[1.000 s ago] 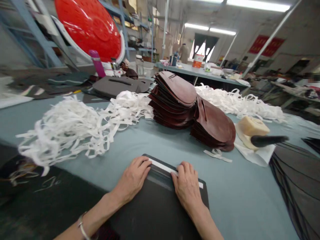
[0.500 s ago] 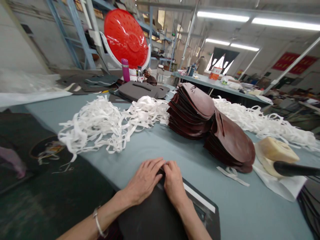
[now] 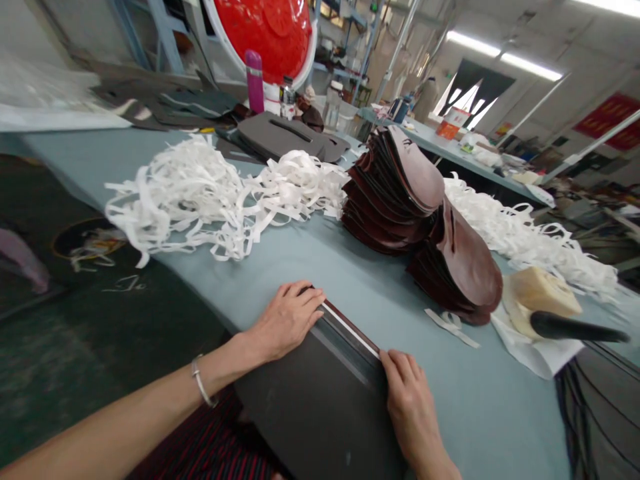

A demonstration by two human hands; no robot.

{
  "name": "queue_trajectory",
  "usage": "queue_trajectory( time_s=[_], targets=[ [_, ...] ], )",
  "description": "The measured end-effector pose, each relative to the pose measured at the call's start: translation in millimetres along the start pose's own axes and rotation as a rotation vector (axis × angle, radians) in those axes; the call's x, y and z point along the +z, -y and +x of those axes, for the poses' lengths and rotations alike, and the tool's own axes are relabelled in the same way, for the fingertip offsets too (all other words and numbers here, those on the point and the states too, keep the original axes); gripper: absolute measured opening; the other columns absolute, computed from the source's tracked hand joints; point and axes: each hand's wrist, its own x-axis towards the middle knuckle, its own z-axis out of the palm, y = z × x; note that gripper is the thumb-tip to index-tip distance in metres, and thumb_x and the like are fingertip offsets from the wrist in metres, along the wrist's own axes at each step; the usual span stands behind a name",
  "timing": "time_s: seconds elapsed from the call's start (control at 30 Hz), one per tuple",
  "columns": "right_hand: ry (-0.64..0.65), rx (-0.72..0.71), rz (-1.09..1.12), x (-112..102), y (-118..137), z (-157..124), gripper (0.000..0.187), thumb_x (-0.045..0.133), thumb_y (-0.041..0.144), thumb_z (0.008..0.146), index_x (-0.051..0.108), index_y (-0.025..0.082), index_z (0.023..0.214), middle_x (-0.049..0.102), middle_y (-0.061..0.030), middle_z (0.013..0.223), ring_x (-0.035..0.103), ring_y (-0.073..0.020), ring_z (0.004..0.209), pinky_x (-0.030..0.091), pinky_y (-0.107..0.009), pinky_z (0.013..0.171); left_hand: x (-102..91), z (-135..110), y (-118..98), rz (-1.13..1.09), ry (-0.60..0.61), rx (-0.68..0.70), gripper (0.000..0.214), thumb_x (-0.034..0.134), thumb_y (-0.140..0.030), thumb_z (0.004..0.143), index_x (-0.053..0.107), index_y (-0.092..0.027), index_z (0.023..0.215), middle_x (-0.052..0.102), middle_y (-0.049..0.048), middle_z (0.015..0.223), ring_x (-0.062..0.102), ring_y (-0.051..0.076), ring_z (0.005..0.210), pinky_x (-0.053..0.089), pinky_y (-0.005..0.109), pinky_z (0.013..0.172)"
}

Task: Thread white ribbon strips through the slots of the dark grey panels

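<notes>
A dark flat panel [image 3: 315, 413] lies on the grey-blue table top [image 3: 380, 293], and a narrow white strip [image 3: 350, 327] runs along its upper edge. My left hand [image 3: 287, 320] grips the panel's far end, with its fingers at the strip's upper end. My right hand [image 3: 410, 407] holds the panel further along, its fingertips at the strip's lower end. Two stacks of brown leather pieces [image 3: 395, 180] [image 3: 463, 267] stand beyond the hands, out of reach of my fingers. Loose white ribbon [image 3: 200, 200] lies in a heap on the table.
More white ribbon [image 3: 525, 240] lies behind the stacks. A cream block [image 3: 543, 293] sits on white cloth beside a black-handled tool [image 3: 575, 327]. Grey panels [image 3: 285, 137], a pink bottle [image 3: 255, 80] and a further table [image 3: 450, 143] stand beyond.
My hands have moved apart along the panel, the right one sliding to the strip's lower end. The white strip now shows between them, and the view has swung slightly.
</notes>
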Motion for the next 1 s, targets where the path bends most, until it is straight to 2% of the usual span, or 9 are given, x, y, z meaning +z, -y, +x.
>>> queue_trajectory(
  time_s=[0.13,0.23,0.3,0.33,0.47,0.6,0.7,0.87,1.0],
  targets=[
    [-0.015,-0.008,-0.037,-13,-22,-39,0.038,0.033,0.001,0.087,0.051,0.012,0.119,0.054,-0.0114,0.103,0.048,-0.0232,0.095,0.044,-0.035,0.078,-0.2,-1,0,0.003,0.004,0.004,0.035,0.040,-0.028,0.095,0.053,-0.018,0.126,0.059,0.0071,0.126,0.042,0.026,0.121,0.035,0.044,0.096],
    [0.010,0.047,-0.037,-19,-25,-35,0.031,0.037,-0.001,0.083,0.059,0.016,0.098,0.057,-0.0082,0.093,0.048,-0.0221,0.088,0.042,-0.034,0.074,-1.2,-1,0,0.013,-0.009,0.022,0.033,0.041,-0.026,0.094,0.054,-0.020,0.124,0.059,0.0074,0.125,0.041,0.026,0.123,0.034,0.044,0.097],
    [0.040,0.115,-0.025,-19,-19,-14,0.026,0.040,-0.001,0.081,0.059,0.017,0.081,0.058,-0.0071,0.088,0.048,-0.0219,0.085,0.040,-0.034,0.072,-1.0,-2,1,0.023,0.001,0.051,0.033,0.042,-0.021,0.093,0.055,-0.022,0.123,0.059,0.0069,0.126,0.039,0.027,0.125,0.032,0.045,0.098],
    [0.048,0.144,-0.018,-16,-13,0,0.026,0.041,-0.002,0.081,0.059,0.017,0.080,0.059,-0.0074,0.089,0.048,-0.0222,0.086,0.039,-0.034,0.073,-0.6,-2,1,0.027,0.016,0.069,0.035,0.041,-0.017,0.092,0.054,-0.023,0.124,0.058,0.0065,0.126,0.039,0.026,0.126,0.031,0.045,0.098],
    [0.044,0.131,0.019,5,30,66,0.046,0.039,-0.004,0.080,0.055,0.013,0.118,0.059,-0.0108,0.108,0.047,-0.0224,0.095,0.040,-0.034,0.079,0.9,-2,0,0.010,0.076,0.130,0.042,0.042,-0.010,0.088,0.052,-0.024,0.126,0.058,0.0059,0.126,0.043,0.021,0.123,0.031,0.040,0.100],
    [0.084,0.085,0.006,21,68,100,0.037,0.039,-0.001,0.083,0.059,0.011,0.111,0.059,-0.0118,0.100,0.047,-0.0239,0.089,0.041,-0.036,0.075,-1.2,-1,0,-0.042,0.074,0.111,0.038,0.041,-0.013,0.090,0.053,-0.022,0.124,0.059,0.0068,0.122,0.048,0.019,0.119,0.032,0.039,0.101],
    [0.070,0.089,-0.029,23,72,93,0.035,0.041,0.000,0.082,0.060,0.010,0.109,0.059,-0.0129,0.097,0.046,-0.0254,0.087,0.040,-0.038,0.075,-4.7,1,3,-0.142,0.056,0.069,0.033,0.036,-0.014,0.092,0.056,-0.021,0.118,0.060,0.0060,0.117,0.051,0.018,0.113,0.035,0.038,0.099],
    [0.016,0.112,0.015,27,62,71,0.039,0.043,0.001,0.081,0.057,0.007,0.117,0.058,-0.0151,0.105,0.045,-0.0276,0.095,0.040,-0.040,0.080,-12.8,-7,6,-0.185,-0.081,-0.127,0.033,0.031,-0.019,0.095,0.054,-0.021,0.119,0.057,0.0079,0.113,0.051,0.019,0.108,0.040,0.038,0.096],
    [-0.006,0.151,0.070,29,62,69,0.038,0.041,0.002,0.085,0.058,0.008,0.117,0.058,-0.0147,0.107,0.046,-0.0268,0.097,0.039,-0.040,0.082,-20.9,-26,-1,-0.026,0.080,0.038,0.035,0.045,-0.024,0.091,0.053,-0.031,0.124,0.049,0.0073,0.127,0.041,0.026,0.121,0.036,0.047,0.100]
  ],
)
